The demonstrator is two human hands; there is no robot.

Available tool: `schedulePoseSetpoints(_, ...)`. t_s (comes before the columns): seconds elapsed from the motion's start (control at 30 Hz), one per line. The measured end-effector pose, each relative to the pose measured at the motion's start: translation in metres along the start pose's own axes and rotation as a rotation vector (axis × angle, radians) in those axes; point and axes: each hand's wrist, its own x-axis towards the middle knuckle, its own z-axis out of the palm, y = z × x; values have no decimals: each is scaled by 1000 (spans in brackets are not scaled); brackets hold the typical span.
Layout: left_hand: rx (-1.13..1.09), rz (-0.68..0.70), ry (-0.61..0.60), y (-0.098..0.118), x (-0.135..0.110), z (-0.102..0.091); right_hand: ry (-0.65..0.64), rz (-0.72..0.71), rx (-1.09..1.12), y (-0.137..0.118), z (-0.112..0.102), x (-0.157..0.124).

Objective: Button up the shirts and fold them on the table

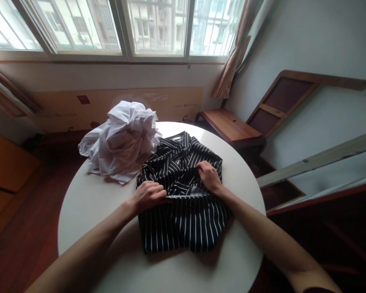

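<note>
Head view: the shirt (186,209) lies on the round white table (88,215), collar end toward the window (157,30), near edge toward the person. It is black with thin white stripes. On the near part they run almost straight, fanning slightly; farther up, the cloth is rumpled and the stripes slant in several directions. A pale band runs along the fold between the hands, and a small light patch shows inside the neck. The bottom outline is uneven, with a notch near its middle.

The left hand (149,193) is curled closed on the shirt's left side, at the pale band. The right hand (209,177) pinches black cloth on the right, a little farther up. A crumpled white cloth (123,140) sits just beside the shirt, at its upper left.
</note>
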Motion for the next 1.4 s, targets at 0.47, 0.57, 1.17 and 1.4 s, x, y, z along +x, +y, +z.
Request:
schedulePoseSetpoints(0.47, -232, -335, -197, -24, 4, -30, -437, -320, 193, -56, -15, 5)
schedulePoseSetpoints(0.57, -367, -279, -273, -13, 5, -29, -471, -263, 313, -62, -31, -11)
schedulePoseSetpoints(1.17, -213, -568, -250, 13, 51, -20, -422, -167, -287, -78, -26, -11)
schedulePoseSetpoints(1.4, -58, -620, -200, -1, 40, 15, -345, -41, -355, -45, -37, -22)
